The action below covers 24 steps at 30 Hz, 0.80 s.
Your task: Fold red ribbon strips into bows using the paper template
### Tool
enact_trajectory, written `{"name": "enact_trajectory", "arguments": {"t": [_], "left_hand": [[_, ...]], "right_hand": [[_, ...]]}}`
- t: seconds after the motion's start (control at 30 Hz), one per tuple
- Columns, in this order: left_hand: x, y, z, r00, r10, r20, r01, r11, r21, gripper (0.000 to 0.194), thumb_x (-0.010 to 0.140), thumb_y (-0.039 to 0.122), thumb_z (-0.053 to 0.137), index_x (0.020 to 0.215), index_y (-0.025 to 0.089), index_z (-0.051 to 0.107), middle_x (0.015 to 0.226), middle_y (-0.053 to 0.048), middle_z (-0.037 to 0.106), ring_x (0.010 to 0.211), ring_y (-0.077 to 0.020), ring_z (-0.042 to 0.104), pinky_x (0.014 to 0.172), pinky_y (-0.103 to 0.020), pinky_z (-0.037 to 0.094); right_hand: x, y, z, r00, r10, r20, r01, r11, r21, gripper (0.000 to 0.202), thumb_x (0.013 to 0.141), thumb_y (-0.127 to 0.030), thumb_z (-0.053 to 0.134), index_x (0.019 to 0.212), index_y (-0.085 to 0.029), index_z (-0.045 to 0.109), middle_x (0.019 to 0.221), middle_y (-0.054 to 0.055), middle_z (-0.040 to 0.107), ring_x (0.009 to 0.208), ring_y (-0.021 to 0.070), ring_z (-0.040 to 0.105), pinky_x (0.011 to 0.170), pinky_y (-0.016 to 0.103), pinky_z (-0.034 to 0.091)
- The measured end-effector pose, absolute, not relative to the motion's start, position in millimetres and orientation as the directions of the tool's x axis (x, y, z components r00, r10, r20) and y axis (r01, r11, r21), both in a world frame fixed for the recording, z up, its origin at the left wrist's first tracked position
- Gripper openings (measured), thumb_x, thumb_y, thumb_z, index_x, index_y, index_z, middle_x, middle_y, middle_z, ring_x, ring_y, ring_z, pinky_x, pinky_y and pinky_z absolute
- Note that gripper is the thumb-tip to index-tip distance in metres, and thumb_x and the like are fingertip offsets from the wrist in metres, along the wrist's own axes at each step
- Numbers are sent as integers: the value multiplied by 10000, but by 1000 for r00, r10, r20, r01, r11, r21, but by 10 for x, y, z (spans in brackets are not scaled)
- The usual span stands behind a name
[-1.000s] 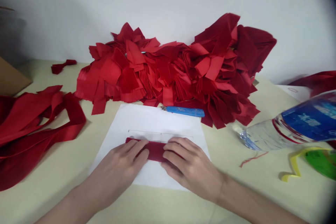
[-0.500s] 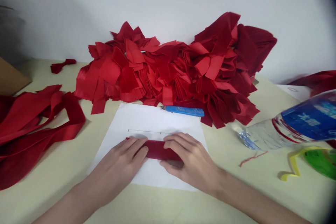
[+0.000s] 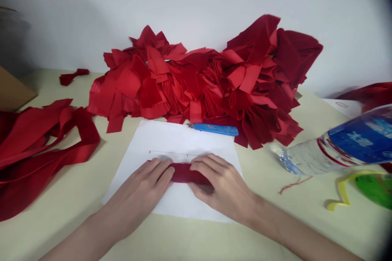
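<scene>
A short red ribbon strip (image 3: 185, 173) lies sideways over a white paper sheet (image 3: 171, 208), just below a thin ruled line with small tick marks. My left hand (image 3: 150, 185) has its fingers curled over the strip's left end. At the right end, my right hand (image 3: 222, 185) grips the strip between its thumb and bent fingers. Both ends of the strip are hidden under the fingers. A blue utility knife (image 3: 216, 129) rests across the paper's top edge, beyond my hands.
A big heap of cut red ribbon pieces (image 3: 196, 81) lies against the wall. Long red ribbon loops (image 3: 82, 130) are on the left. On the right are a plastic bottle (image 3: 352, 140), a yellow strip (image 3: 343, 193) and a green object (image 3: 375, 189). A brown box (image 3: 14, 89) stands far left.
The near edge of the red strip has come up slightly between my hands, and my right thumb has shifted a little with it. Everything else stays where it was.
</scene>
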<state>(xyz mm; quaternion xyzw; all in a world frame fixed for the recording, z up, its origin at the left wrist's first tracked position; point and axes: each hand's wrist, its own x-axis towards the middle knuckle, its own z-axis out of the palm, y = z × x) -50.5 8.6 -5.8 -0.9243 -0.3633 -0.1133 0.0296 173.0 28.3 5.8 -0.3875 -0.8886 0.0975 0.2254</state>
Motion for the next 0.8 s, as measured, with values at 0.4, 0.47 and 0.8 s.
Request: {"name": "enact_trajectory", "arguments": {"t": [0.4,0.47,0.8], "left_hand": [[-486,66,7,681,723,116,721,-690,63,329,867,65,389,1160,139,520,1257,-124,535,1161,-271,451,924,-446,407],[-508,96,5,645,750,146,736,-661,147,301,886,132,405,1164,149,520,1242,-110,550,1153,-271,457,925,-456,408],[-790,284,176,-3,996,-90,767,60,639,153,780,344,542,844,215,593,697,9,655,592,-164,624,552,-276,506]], "right_hand": [[1735,277,48,-622,714,322,642,700,-313,129,777,-215,576,889,-169,620,928,51,635,873,188,570,783,339,501],[1732,278,55,-621,718,315,643,697,-319,131,777,-210,573,889,-164,624,921,54,635,869,194,569,784,346,500],[1738,278,41,-615,716,331,634,698,-333,125,784,-214,563,879,-160,625,930,58,635,872,201,573,776,358,502]]}}
